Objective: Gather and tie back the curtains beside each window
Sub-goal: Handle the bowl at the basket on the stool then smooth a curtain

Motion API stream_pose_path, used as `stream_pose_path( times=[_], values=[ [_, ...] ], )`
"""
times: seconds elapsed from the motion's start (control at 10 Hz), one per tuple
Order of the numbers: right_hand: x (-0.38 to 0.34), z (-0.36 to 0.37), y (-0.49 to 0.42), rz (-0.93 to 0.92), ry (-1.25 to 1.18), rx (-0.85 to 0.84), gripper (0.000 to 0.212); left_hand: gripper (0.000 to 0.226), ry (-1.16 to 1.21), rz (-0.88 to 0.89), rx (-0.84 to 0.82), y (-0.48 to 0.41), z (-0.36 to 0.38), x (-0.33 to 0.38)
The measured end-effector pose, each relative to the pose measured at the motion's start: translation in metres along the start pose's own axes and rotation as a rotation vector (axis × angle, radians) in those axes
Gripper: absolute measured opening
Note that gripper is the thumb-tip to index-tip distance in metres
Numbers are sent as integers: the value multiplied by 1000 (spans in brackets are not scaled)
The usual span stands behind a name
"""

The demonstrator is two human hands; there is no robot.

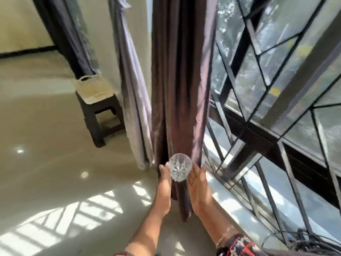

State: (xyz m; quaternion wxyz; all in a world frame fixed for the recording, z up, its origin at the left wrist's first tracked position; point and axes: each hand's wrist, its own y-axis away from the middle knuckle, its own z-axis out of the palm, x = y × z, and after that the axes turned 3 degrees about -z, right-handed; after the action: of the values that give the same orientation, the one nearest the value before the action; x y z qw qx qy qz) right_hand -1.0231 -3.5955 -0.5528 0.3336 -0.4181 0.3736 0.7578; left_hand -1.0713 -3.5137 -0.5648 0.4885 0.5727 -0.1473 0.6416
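Forearms reach in from 6 o'clock, with the hands either side of the dark curtain [180, 93].
The left hand [164, 182] lies edge-on with straight fingers along the fabric's left side, its tips touching a cut-glass tumbler [180, 167]. The right hand [199, 183] is flat and spread, palm against the right side, so the two hands stand apart with the bundle between them. That curtain hangs in tight folds from 12 o'clock, just beside the grilled window [276, 85] at 3 o'clock. A paler curtain [132, 85] hangs left of it, and at 10 o'clock a dark stool [96, 119] bears a woven basket [93, 87].
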Motion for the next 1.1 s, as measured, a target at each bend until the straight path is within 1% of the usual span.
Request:
stream_pose_path(
  times=[0.1, 0.2, 0.3, 0.4, 0.5, 0.6, 0.7, 0.8, 0.9, 1.0, 1.1],
  values=[
    [3, 32, -9, -4, -1, -80, 69, 59, 4, 7, 81, -4, -27, 17],
    [11, 85, -33, -9, 58, -105, 73, 61, 132, -15, 155, -30, -70, 55],
    [23, 120, -55, -37, 107, -138, 88, 63, 114, -57, 179, -51, -104, 67],
    [28, 193, -99, 15, 71, -107, 67, 52, 99, -15, 210, -80, -158, 119],
    [34, 227, -121, 48, 36, -97, 64, 60, 102, 43, 210, -99, -187, 136],
    [31, 292, -144, 27, -42, -145, 65, 58, 129, 62, 215, -128, -233, 168],
    [36, 319, -162, 51, -95, -150, 59, 58, 176, 16, 223, -144, -257, 183],
    [41, 353, -195, 76, -94, -199, 59, 61, 113, -2, 270, -170, -290, 204],
    [46, 373, -224, 87, -50, -198, 58, 63, 148, 5, 275, -193, -310, 219],
    [52, 410, -272, 103, -43, -229, 60, 65, 138, 57, 270, -239, -341, 239],
    [52, 437, -309, 103, -28, -264, 55, 64, 115, 41, 302, -275, -361, 260]
  ],
)
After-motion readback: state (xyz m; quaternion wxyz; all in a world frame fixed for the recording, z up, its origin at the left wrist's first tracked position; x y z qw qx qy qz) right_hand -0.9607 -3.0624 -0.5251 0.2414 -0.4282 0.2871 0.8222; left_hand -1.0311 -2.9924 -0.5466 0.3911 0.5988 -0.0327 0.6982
